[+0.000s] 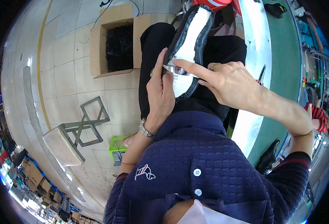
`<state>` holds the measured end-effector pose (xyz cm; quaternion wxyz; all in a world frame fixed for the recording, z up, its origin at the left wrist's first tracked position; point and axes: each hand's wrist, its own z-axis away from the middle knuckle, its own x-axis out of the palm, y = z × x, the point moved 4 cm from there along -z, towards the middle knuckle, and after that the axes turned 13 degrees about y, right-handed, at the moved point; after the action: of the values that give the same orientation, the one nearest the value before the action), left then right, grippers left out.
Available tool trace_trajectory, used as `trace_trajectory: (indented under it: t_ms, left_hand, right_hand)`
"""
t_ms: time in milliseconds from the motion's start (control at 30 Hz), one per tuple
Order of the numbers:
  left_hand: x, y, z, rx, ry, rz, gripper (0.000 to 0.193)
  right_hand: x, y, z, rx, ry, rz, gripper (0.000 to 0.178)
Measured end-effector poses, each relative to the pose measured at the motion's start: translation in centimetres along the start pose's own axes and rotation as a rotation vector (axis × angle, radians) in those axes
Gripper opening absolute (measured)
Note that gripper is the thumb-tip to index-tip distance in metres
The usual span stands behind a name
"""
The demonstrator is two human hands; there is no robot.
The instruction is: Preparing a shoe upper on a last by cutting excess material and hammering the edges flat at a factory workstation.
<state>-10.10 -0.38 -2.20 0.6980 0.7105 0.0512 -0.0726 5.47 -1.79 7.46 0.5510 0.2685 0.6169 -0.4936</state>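
Two hands work on one black shoe upper (189, 41) with a white insole face, which lies lengthwise on the person's lap, toe end pointing away from the body. A strip of clear tape or film (179, 70) crosses the white face near the heel end. The left hand (160, 93) is clamped along the shoe's left edge, thumb up the side and palm under the heel. The right hand (229, 84) is not closed on anything: its extended index finger presses the strip flat, with the other fingers curled back and a ring visible.

Likely faults, as a judgement: the strip could wrinkle or lift at its free end if the finger slides unevenly, and the shoe could twist on the lap because only one hand grips it.

Beyond the lap stand an open cardboard box (116, 39) holding dark tangled material, a grey metal stool frame (88, 121) and a small green stand (116, 147) on the tiled floor. A green conveyor belt (283, 74) runs along the person's right.

Hidden or unclear: the shoe's heel behind the left palm, the strip's far end under the finger, the markings on the insole, and the box contents' exact kind.
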Motion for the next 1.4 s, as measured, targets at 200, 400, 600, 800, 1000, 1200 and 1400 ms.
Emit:
trace_trajectory:
  t_ms: [200,400,600,800,1000,1200,1400]
  left_hand:
    - [1.7,-1.9,-1.2,-0.766,-0.492,1.246,0.067]
    - [4.0,-1.8,-2.2,-0.8,-0.446,1.124,0.066]
    - [4.1,-1.5,-2.0,-0.725,-0.39,1.055,0.072]
    - [4.0,-2.1,-1.6,-0.807,-0.424,0.974,0.079]
    - [3.5,-3.0,-1.7,-0.81,-0.476,1.021,0.079]
    - [3.4,-2.7,-1.9,-0.807,-0.492,0.986,0.085]
    - [3.3,-2.1,-1.8,-0.804,-0.515,0.928,0.094]
  right_hand:
    - [0.9,1.1,1.2,-0.005,0.053,0.004,0.083]
    - [1.4,1.0,2.4,0.05,0.1,0.001,0.072]
    - [-3.2,-0.1,1.7,0.05,-0.049,-0.034,0.061]
    - [-3.2,0.5,-1.4,-0.127,0.443,-0.019,0.063]
    - [-2.8,0.2,-1.5,-0.102,0.387,0.01,0.065]
    - [-1.0,1.5,-1.1,0.188,0.029,0.068,0.067]
    - [-0.2,0.2,-0.3,-0.016,0.261,0.1,0.073]
